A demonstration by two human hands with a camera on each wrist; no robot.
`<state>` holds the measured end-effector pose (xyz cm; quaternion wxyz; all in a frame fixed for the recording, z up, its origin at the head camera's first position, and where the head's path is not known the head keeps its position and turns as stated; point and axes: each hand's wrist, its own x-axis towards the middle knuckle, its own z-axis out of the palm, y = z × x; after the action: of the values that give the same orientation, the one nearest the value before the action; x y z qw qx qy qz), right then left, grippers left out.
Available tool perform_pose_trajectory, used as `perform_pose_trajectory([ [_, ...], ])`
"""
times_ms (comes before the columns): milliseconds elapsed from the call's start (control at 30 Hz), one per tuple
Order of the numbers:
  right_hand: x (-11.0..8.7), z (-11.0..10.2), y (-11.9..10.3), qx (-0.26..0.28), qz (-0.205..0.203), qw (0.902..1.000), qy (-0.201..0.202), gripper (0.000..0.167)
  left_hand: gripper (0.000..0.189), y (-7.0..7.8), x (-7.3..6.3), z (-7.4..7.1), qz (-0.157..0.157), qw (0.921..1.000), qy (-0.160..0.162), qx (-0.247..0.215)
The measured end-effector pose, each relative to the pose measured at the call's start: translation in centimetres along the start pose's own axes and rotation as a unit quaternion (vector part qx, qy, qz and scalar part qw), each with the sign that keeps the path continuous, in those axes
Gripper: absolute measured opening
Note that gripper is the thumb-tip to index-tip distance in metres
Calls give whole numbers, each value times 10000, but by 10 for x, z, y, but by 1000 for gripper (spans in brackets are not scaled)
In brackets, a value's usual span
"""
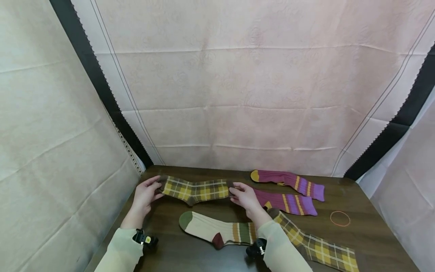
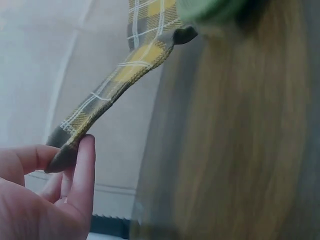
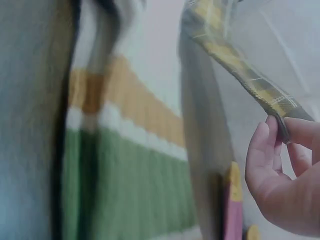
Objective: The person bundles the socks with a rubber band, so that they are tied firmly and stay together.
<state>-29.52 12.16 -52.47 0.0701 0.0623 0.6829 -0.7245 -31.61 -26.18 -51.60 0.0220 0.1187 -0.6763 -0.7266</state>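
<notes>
Pale green sleeves (image 1: pixel 287 251) lead to a left hand (image 1: pixel 145 196) and right hand (image 1: pixel 247 198) pinching opposite ends of a yellow-and-brown plaid knit sock (image 1: pixel 204 190), its long axis crosswise between them over the dark wooden bench (image 1: pixel 166 234), a matching plaid sock (image 1: pixel 319 248) slanting nearer the right hand.

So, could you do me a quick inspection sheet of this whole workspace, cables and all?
Surface: dark brown table, wood-like grain.
Thing in work: held plaid sock, stretched sideways between both hands.
Other socks: second plaid sock, cream sock with green toe, farther purple sock and nearer purple sock, both yellow-striped.
Clutter: thin reddish loop, right of the socks.
Left hand: pinches the sock's left end.
Right hand: pinches its right end.
Cables: nothing seen.
Surroundings: pale, creased sheets with black edging.
</notes>
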Motion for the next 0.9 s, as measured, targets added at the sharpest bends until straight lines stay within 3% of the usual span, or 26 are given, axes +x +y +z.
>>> perform_pose_trajectory([
  [133,-9,-13,-8,215,-70,9997,-41,46,46,3,-6,4,19,9999,-64,-97],
  [333,-30,-30,-18,233,-210,9994,-162,46,41,13,-27,19,29,9962,-52,-865],
  [433,-40,-39,-16,196,-289,9993,-115,46,40,15,-37,29,79,9950,-122,-986],
  [600,-54,-54,-8,6,-326,9994,91,45,37,11,-45,35,171,9958,-263,-861],
  [700,-61,-65,-4,-244,-310,9992,78,45,37,6,-50,35,214,9963,-524,-645],
  [900,-73,-91,-1,-696,-204,9963,-472,53,40,-4,-64,33,184,9915,-1290,-44],
])
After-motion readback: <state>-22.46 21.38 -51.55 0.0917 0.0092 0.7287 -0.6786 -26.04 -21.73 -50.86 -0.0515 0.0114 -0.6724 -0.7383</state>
